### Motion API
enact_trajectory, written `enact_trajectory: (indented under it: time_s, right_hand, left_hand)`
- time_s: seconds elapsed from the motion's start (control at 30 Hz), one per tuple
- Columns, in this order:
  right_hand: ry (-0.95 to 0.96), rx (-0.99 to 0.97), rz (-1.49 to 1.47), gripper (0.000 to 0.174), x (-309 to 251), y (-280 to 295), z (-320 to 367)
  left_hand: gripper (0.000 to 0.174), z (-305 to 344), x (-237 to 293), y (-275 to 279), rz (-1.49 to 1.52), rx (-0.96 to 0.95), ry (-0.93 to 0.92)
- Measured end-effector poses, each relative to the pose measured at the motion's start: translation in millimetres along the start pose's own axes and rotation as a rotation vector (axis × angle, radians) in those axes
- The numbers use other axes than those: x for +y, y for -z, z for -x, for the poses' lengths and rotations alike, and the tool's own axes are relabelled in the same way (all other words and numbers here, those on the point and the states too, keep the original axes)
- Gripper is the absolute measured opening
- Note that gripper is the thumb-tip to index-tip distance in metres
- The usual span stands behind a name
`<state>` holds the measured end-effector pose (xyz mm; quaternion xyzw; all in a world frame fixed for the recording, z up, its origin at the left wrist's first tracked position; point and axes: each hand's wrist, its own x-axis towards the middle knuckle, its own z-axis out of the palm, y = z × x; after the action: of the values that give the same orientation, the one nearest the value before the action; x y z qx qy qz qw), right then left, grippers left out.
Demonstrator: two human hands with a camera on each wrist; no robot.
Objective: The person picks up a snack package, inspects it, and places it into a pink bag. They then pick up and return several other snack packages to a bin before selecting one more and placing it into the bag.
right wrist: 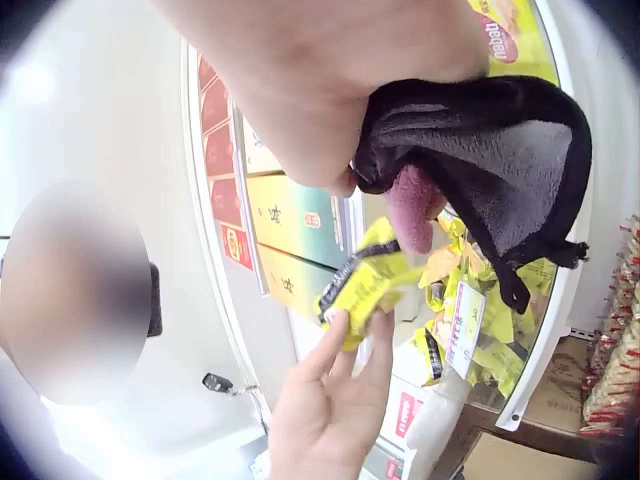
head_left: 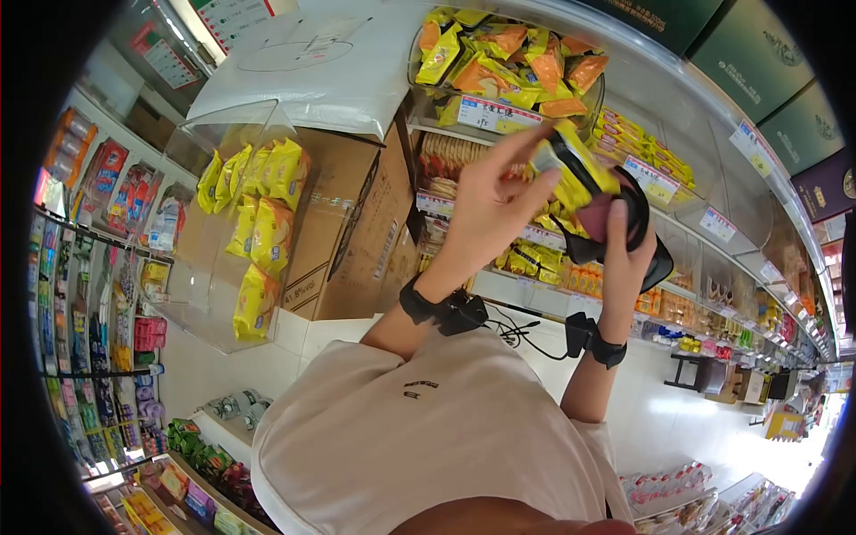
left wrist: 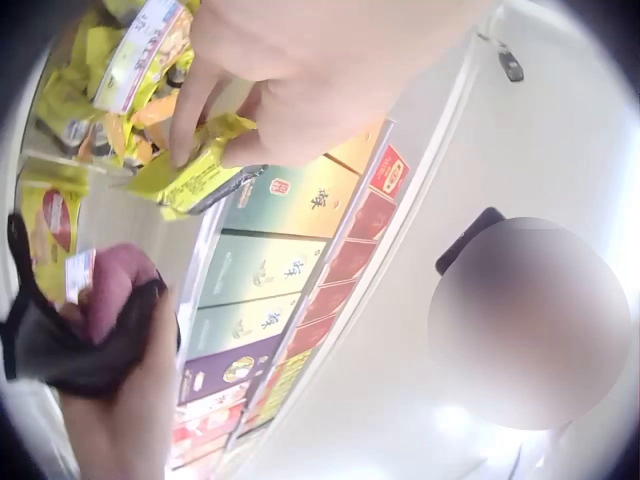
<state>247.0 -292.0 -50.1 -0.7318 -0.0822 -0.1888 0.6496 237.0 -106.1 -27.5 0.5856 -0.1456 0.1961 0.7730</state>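
Note:
In the head view my left hand (head_left: 490,201) pinches a small yellow and black snack packet (head_left: 580,174) between thumb and fingers. My right hand (head_left: 631,254) grips a black cloth pouch (head_left: 660,266). A pink fuzzy cloth (head_left: 593,218) lies within the black fabric, by the right thumb. The packet is held just beside the pouch. From the right wrist, the pouch (right wrist: 520,170) hangs with a looped cord, the pink cloth (right wrist: 410,210) poking out close to the packet (right wrist: 365,285). The left wrist view shows the packet (left wrist: 200,180) hanging from the left fingertips.
Ahead stands a clear bin of yellow and orange packets (head_left: 508,67) with a price label (head_left: 499,114). A clear acrylic case (head_left: 209,276) with yellow packets and a cardboard box (head_left: 343,205) are at the left. Stocked shelves (head_left: 98,294) line the far left; green boxes (head_left: 758,62) stand upper right.

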Motion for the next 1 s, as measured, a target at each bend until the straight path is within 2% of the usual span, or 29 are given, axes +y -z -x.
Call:
enact_trajectory:
  time_s: [0.1, 0.13, 0.23, 0.27, 0.37, 0.57, 0.67, 0.83, 0.9, 0.97, 1.0]
  right_hand:
    - [-0.11, 0.164, -0.039, 0.037, 1, 11, 3]
    - [-0.095, 0.148, -0.049, 0.038, 6, 16, 3]
    - [-0.088, 0.113, -0.017, 0.038, 7, 14, 10]
    - [-0.084, 0.097, 0.009, 0.036, 6, 13, 12]
    - [-0.108, 0.081, -0.012, 0.035, 11, 17, 20]
    - [-0.202, 0.157, -0.058, 0.036, 24, 27, 26]
    - [-0.2, 0.129, -0.06, 0.037, 21, 31, 27]
    - [-0.252, 0.202, -0.025, 0.044, 9, 31, 35]
    - [-0.359, 0.185, -0.213, 0.05, 13, 34, 33]
    - [-0.478, 0.179, -0.546, 0.047, 11, 33, 34]
    - [-0.452, 0.128, -0.612, 0.043, 8, 30, 34]
  left_hand:
    - [0.045, -17, 2, 8, -0.442, 0.16, -0.315]
    - [0.044, -26, -3, 7, -0.41, 0.202, -0.386]
    - [0.04, -61, -33, 11, -0.75, 0.153, -0.631]
    - [0.039, -71, -43, 8, -0.754, 0.145, -0.696]
    - [0.038, -88, -62, 6, -0.901, 0.063, -0.758]
    - [0.035, -112, -82, 7, -0.941, 0.102, -0.787]
    - [0.031, -113, -77, 8, -0.996, 0.068, -0.785]
    - [0.03, -102, -58, 4, -1.067, 0.0, -0.767]
    - [0.034, -102, -64, 5, -1.118, -0.006, -0.758]
    - [0.034, -100, -72, 4, -1.033, 0.037, -0.788]
    - [0.034, -99, -71, 6, -0.971, 0.05, -0.809]
